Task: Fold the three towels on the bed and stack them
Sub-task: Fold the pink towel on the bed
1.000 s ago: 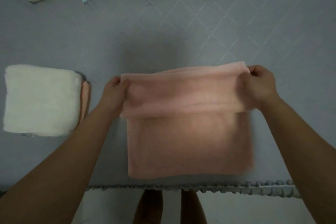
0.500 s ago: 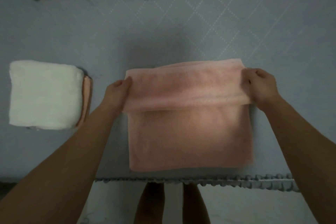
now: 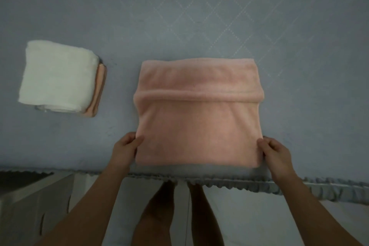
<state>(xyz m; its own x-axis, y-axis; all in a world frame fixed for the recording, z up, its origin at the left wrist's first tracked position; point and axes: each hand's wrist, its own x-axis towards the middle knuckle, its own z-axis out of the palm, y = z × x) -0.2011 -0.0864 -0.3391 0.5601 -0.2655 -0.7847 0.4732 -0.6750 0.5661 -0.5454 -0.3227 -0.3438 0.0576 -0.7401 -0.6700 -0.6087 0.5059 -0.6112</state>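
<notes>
The pink towel (partly folded) is pinched at its lower corners – left hand, right hand – at lower centre of the frame

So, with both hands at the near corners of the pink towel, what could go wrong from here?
1. The pink towel lies close to the bed edge; a pull toward the body may drag it off.
2. The left hand and right hand hold only the corners, so the middle may sag and the fold come out crooked.
3. The folded-over far flap looks loose and may slip open.
</notes>
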